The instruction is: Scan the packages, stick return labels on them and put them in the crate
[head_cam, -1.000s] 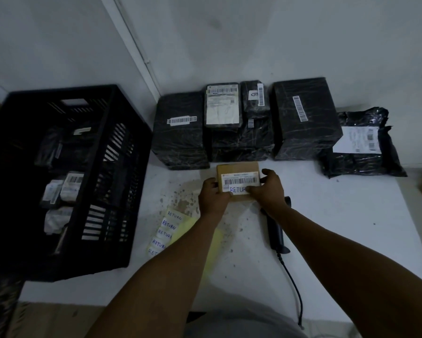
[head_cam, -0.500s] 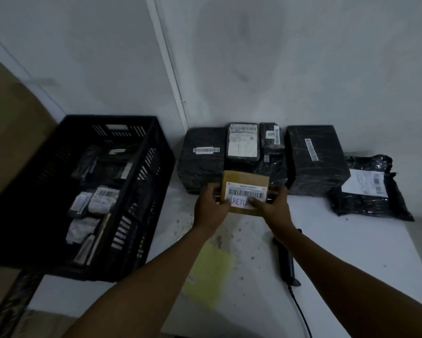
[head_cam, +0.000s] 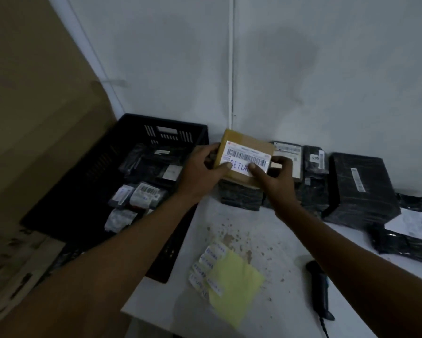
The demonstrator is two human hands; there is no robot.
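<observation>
A: What's written on the brown cardboard box [head_cam: 243, 154]?
B: A barcode, then handwritten "RETUR" on a white sticker [head_cam: 241, 166].
A: Held how?
B: Left hand [head_cam: 201, 172] and right hand [head_cam: 275, 178] clamp it, above the black slatted crate's [head_cam: 141, 128] right edge.

Between the thumbs of the left hand [head_cam: 200, 170] and the right hand [head_cam: 277, 178], the small brown cardboard box [head_cam: 244, 154] carries a white barcode label [head_cam: 247, 158] — handwritten blue letters "RETUR" show on it, the rest hidden under the right thumb. Fine print above the barcode is too small to read. The small white stickers [head_cam: 208, 267] below the hands bear blue writing, blurred.
</observation>
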